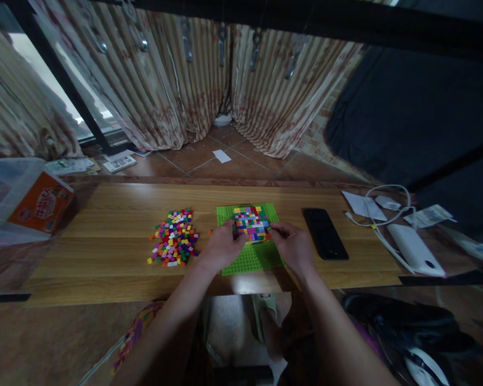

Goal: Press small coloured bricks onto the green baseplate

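A block of small bricks in many colours (251, 221) lies on a green studded baseplate (261, 260) in the middle of the wooden table. My left hand (222, 247) is closed at the block's left side, its thumb along the near left corner. On the opposite side, my right hand (294, 247) has its thumb and fingertips drawn together against the block's right edge. Whether a single small brick is between those fingertips is too small to tell. Left of the baseplate, loose coloured bricks (175, 236) lie in a pile.
A black phone (325, 234) lies right of the baseplate on the table (116, 214). Beyond the right end are a white power bank (415, 249), a cable (390, 220) and papers. A clear plastic bin (8, 193) stands at the left. Curtains (165, 80) hang behind.
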